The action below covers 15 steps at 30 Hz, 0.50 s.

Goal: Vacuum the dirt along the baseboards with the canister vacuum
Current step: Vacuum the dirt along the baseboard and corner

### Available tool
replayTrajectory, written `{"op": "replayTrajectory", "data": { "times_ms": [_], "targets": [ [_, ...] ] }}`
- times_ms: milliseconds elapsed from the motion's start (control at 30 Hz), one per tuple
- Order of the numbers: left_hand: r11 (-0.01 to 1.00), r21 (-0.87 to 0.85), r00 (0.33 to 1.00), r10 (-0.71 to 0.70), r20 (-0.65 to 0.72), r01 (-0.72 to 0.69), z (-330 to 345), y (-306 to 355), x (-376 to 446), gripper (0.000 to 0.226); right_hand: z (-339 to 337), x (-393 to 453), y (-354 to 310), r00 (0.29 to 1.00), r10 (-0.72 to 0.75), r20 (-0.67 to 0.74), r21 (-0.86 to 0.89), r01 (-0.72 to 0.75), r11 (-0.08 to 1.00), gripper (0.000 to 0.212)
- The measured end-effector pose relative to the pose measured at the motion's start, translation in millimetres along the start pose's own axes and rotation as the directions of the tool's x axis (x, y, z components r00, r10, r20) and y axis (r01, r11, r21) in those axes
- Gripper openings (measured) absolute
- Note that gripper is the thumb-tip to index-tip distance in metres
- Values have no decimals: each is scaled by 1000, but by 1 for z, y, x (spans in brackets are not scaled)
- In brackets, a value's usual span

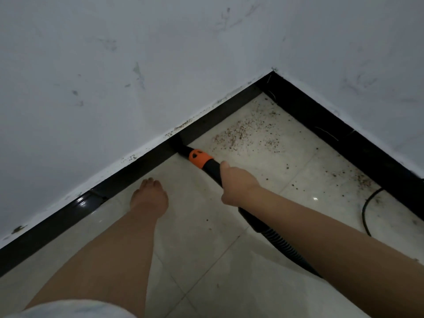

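Along the left wall, I see the black baseboard point(128, 173) with tile beside it mostly clean. My right hand point(238, 184) grips the vacuum wand point(206, 160), curled round it; its long axis slants up-left, nozzle point(180, 146) touching the baseboard. Rightward, brown dirt point(243, 131) remains toward the corner and right baseboard point(344, 134): I judge roughly half left. No left hand shows.

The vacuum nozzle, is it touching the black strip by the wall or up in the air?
Touching, it seems. The nozzle tip is pressed against the black baseboard, low at the floor, while the right hand grips the wand.
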<state>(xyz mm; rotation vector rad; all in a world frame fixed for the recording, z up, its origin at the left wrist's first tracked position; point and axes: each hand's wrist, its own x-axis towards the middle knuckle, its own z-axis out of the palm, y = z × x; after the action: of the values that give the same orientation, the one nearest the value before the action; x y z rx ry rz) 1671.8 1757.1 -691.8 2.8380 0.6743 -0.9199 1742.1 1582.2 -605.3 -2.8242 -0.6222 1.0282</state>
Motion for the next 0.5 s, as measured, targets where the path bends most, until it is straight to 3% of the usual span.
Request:
{"op": "replayTrajectory", "data": {
  "times_ms": [233, 500],
  "targets": [
    [998, -62, 1000, 25, -14, -26, 17, 0, 6, 55, -1, -6, -19, 1000, -5, 23, -27, 6, 1000, 51],
    [990, -77, 993, 114, -30, -116, 33, -3, 1, 56, -34, 17, 35, 953, 248, -175, 62, -241, 969, 53]
  ]
}}
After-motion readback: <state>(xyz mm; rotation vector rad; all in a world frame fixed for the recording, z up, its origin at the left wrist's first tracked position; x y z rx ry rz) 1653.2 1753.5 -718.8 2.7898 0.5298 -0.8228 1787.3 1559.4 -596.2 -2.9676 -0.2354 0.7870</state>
